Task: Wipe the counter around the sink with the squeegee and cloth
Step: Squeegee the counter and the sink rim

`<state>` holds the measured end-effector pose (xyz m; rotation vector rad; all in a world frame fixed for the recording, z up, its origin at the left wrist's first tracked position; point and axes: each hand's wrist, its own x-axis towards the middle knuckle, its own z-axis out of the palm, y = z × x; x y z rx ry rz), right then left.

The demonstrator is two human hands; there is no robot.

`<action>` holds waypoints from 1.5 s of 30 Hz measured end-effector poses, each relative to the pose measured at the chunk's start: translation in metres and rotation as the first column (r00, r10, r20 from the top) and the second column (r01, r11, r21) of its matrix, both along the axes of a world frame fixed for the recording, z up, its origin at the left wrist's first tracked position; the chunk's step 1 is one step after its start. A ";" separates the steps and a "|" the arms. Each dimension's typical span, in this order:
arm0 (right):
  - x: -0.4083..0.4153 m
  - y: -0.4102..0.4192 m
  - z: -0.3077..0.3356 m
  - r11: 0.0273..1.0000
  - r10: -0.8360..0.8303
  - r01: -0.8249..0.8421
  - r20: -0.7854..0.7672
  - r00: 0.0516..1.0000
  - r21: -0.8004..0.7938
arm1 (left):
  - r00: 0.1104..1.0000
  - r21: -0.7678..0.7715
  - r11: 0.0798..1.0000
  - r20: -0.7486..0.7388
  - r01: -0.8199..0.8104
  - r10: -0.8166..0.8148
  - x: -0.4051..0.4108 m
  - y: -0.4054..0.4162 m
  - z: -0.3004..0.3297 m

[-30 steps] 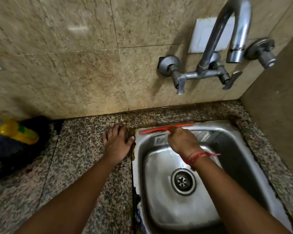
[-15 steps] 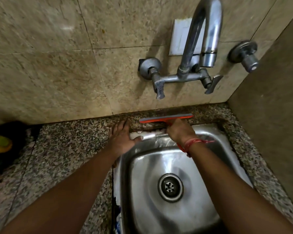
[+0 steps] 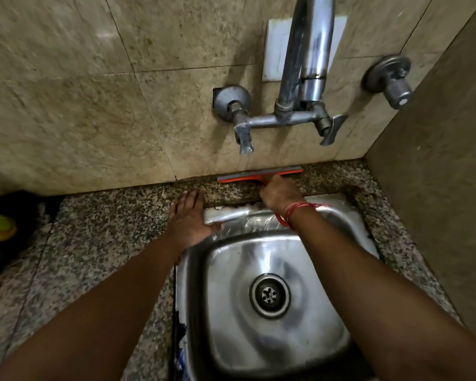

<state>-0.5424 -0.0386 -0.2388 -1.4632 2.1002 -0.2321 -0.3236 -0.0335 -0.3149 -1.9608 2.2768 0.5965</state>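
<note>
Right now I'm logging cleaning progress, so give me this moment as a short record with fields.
tool: orange squeegee, blade along the foot of the tiled wall
right hand: grips the squeegee handle
left hand: flat on the granite counter at the sink corner
cloth: not visible
tap: no water seen running

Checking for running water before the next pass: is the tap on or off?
Off, as far as visible: no stream falls from the tap spout into the sink, and no water pools around the drain.
</note>
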 end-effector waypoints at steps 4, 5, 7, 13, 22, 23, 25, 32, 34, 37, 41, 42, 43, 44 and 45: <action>-0.005 0.017 0.009 0.999 -0.015 0.013 0.028 0.999 0.048 | 0.999 -0.030 0.999 0.006 -0.043 0.044 -0.008 0.005 0.003; -0.008 0.030 0.010 0.998 0.007 -0.009 0.031 0.999 0.062 | 0.999 -0.062 0.997 0.010 -0.042 0.043 -0.011 0.008 0.003; -0.017 0.060 0.010 0.995 0.051 -0.053 0.020 0.999 0.088 | 1.000 -0.135 0.991 0.025 -0.001 0.005 -0.018 0.016 0.002; -0.047 0.043 0.026 0.983 -0.114 0.115 0.020 0.993 -0.145 | 0.998 -0.158 0.985 -0.009 0.064 -0.066 -0.034 0.020 0.001; -0.076 0.043 -0.007 0.998 -0.053 0.053 0.006 0.999 -0.020 | 0.992 -0.247 0.962 -0.032 0.114 -0.125 -0.070 0.008 -0.001; -0.079 0.049 -0.008 0.999 -0.047 0.047 0.012 0.999 0.012 | 0.990 -0.245 0.961 -0.026 0.126 -0.136 -0.076 0.007 0.000; -0.090 0.059 -0.006 0.998 -0.028 0.028 -0.001 1.000 0.061 | 0.988 -0.243 0.959 -0.014 0.143 -0.151 -0.088 0.003 0.003; -0.151 0.027 0.001 0.993 -0.108 0.106 -0.047 0.993 -0.045 | 0.974 -0.179 0.959 -0.006 0.220 -0.225 -0.125 -0.016 0.008; -0.151 0.019 -0.005 0.996 -0.090 0.088 -0.055 0.994 -0.029 | 0.976 -0.140 0.967 -0.005 0.213 -0.216 -0.133 -0.020 0.005; -0.154 0.027 -0.010 0.997 -0.075 0.075 -0.023 0.997 -0.018 | 0.980 -0.121 0.974 -0.027 0.193 -0.198 -0.137 -0.021 0.001; -0.167 0.071 -0.013 1.000 0.006 -0.006 0.020 1.000 0.003 | 0.979 -0.097 0.974 -0.002 0.203 -0.204 -0.137 -0.020 0.005; -0.170 0.084 -0.012 1.000 0.009 -0.009 0.025 1.000 0.010 | 0.980 -0.096 0.976 0.007 0.196 -0.197 -0.139 -0.020 0.006; -0.172 0.094 -0.012 1.000 0.009 -0.010 0.030 1.000 0.022 | 0.982 -0.101 0.977 0.017 0.190 -0.190 -0.142 -0.020 0.007; -0.174 0.099 -0.010 0.999 0.011 -0.012 0.021 1.000 0.034 | 0.983 -0.109 0.976 0.024 0.186 -0.185 -0.145 -0.019 0.007; -0.178 0.098 -0.008 1.000 0.004 -0.004 0.026 1.000 0.024 | 0.983 -0.127 0.974 0.023 0.186 -0.184 -0.150 -0.019 0.007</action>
